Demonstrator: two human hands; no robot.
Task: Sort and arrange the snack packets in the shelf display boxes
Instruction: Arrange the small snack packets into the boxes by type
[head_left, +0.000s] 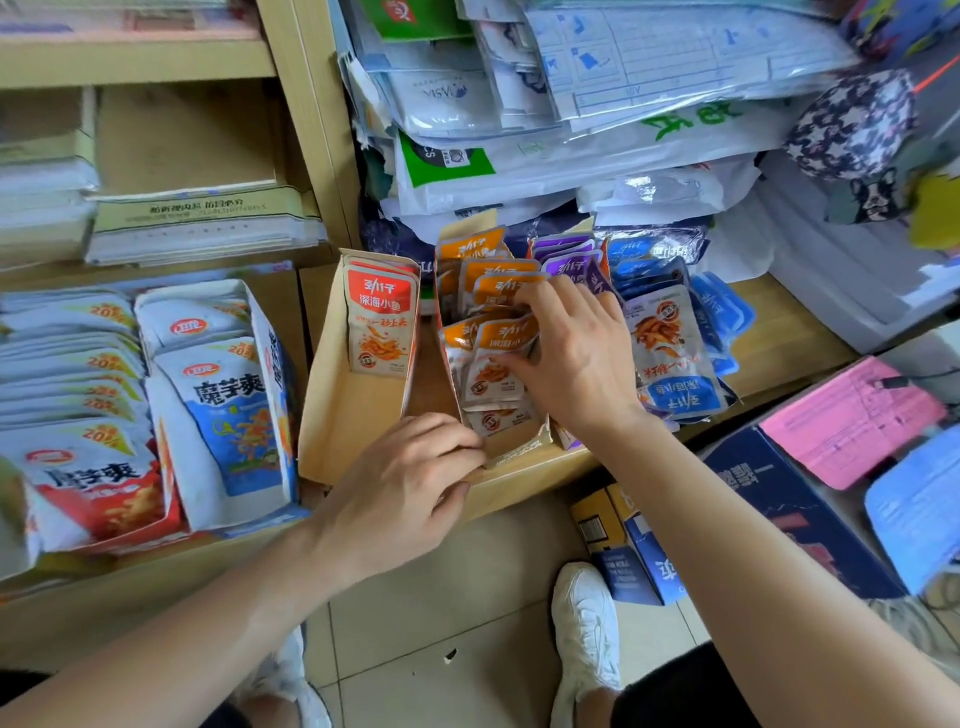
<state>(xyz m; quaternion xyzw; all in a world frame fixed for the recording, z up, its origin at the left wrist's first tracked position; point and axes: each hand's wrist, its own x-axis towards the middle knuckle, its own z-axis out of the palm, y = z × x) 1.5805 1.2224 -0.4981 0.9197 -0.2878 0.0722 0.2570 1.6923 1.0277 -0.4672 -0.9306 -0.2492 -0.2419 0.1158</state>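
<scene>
Spanning the frame, a pale wooden shelf (779, 332) carries open cardboard display boxes of snack packets. A plain brown display box (332, 395) stands left of centre, with a single red packet (382, 322) upright against its back wall. Just beside it on the right, the middle display box (519, 441) is crowded with orange packets (498, 291), silver below their coloured tops, some upright and some slumped forward. Purple packets (569, 260) stand in a row behind the right hand, and blue packets (670, 343) lie in a loose heap further right, one of them upside down.

The person's left hand (410, 488) grips the front lip of the middle display box, fingers curled over the card and thumb underneath. The right hand (571, 348) reaches into the same box, fingers bent over the tops of the orange packets and thumb against the front one, pinching a bunch of them.
</scene>
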